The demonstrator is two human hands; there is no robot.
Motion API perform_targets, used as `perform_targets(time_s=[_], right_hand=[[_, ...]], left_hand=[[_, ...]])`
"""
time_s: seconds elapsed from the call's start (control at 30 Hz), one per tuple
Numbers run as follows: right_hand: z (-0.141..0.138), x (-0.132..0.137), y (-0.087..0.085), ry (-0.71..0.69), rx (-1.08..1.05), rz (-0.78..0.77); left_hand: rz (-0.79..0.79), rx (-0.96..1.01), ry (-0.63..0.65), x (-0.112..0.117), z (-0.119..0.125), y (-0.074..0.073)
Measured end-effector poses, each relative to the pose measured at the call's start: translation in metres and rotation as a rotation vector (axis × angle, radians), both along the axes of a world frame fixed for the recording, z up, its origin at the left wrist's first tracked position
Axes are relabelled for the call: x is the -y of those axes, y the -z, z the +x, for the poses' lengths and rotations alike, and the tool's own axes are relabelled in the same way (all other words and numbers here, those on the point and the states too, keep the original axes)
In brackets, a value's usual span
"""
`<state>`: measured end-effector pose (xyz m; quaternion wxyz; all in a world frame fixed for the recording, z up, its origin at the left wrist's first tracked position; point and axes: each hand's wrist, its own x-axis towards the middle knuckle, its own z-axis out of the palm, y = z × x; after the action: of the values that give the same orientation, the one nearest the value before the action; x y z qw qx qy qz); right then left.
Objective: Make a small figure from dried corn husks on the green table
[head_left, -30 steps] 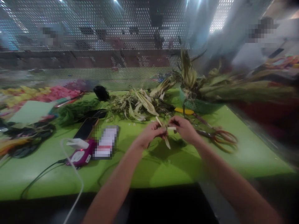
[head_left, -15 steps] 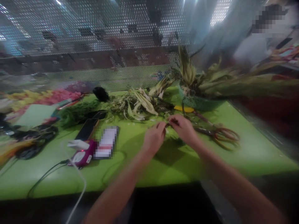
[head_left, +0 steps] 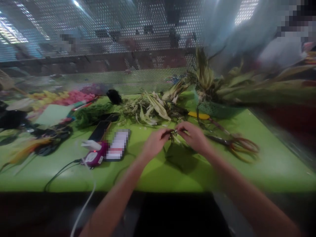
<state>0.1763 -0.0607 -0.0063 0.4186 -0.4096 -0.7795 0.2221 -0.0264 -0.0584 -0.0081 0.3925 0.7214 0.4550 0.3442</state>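
Observation:
My left hand [head_left: 155, 144] and my right hand [head_left: 195, 136] meet over the middle of the bright green table [head_left: 172, 171]. Both are closed in a pinch on a small pale leaf strip [head_left: 173, 133] held between their fingertips, a little above the table. The strip is blurred and mostly hidden by my fingers. Just behind my hands lies a heap of dried green and pale leaves [head_left: 150, 108].
Red-handled scissors [head_left: 238, 146] lie to the right of my right hand, a yellow tool [head_left: 198, 116] behind it. A green basket [head_left: 217, 110] of long leaves stands back right. A phone [head_left: 100, 130], a pink device [head_left: 95, 157] with cables and coloured flowers [head_left: 61, 97] sit left.
My hands have drawn closer together and the strip, earlier sticking out between them, is now almost hidden in my fingers. The view has shifted slightly.

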Motion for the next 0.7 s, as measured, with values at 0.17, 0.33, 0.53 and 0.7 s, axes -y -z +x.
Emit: perform_targets(time_s=[0.17, 0.33, 0.53, 0.7], right_hand=[[-0.002, 0.001, 0.004, -0.068, 0.071, 0.046], [-0.004, 0.001, 0.007, -0.083, 0.142, 0.003], [-0.008, 0.001, 0.014, -0.032, 0.216, -0.021], [-0.011, 0.0, 0.02, -0.059, 0.332, 0.037]], left_hand=[[0.088, -0.152, -0.057, 0.001, -0.002, 0.0], [0.163, -0.317, -0.104, 0.008, 0.002, -0.001], [0.173, -0.272, -0.171, 0.014, 0.009, 0.014], [0.071, -0.221, -0.178, 0.013, 0.009, 0.021]])
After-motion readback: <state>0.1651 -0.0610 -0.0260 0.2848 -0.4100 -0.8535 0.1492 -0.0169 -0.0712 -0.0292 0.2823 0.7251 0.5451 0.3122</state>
